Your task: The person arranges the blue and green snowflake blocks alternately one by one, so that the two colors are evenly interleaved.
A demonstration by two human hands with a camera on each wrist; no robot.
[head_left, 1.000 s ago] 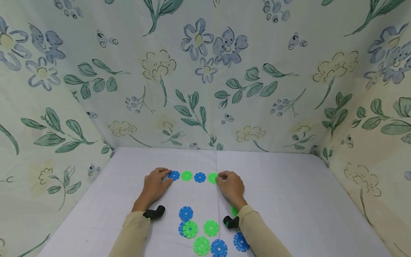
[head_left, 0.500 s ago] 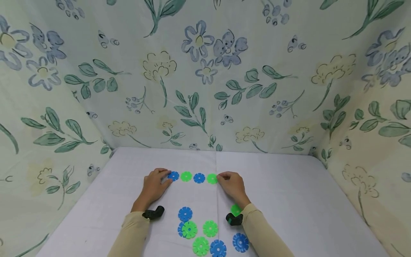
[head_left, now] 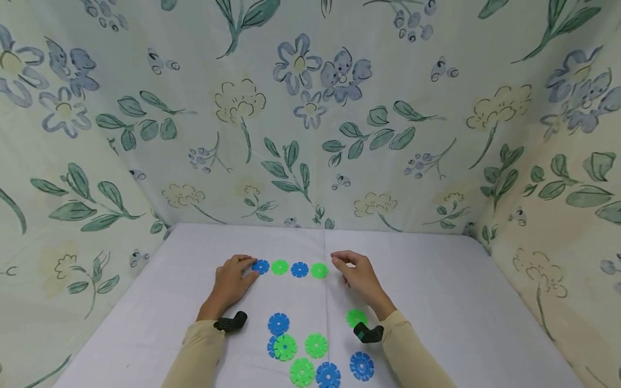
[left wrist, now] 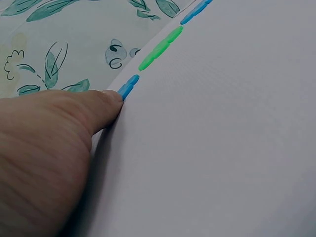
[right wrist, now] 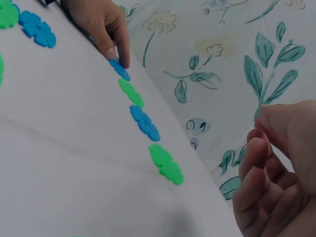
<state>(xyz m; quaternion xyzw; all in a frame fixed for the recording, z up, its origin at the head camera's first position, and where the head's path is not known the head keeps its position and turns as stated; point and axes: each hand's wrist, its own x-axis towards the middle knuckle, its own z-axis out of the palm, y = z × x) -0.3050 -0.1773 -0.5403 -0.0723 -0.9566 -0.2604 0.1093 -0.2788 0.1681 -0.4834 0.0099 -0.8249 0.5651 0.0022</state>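
A row of notched plastic building discs lies across the white table: a blue disc at the left end, then a green disc, another blue disc and a green disc at the right end. My left hand holds the left-end blue disc at its edge between thumb and index finger; the right wrist view shows both on it. My right hand hovers just right of the right-end green disc, apart from it, fingers loosely bent with nothing in them.
Nearer me lie several loose discs: a blue disc, a green disc overlapping a blue one, green discs and blue discs. One green disc is beside the right wrist camera. Floral cloth walls the table.
My right hand has let go of the right-end green disc and moved slightly right, away from it. My left hand stays at the left-end blue disc, and the row keeps its arrangement.
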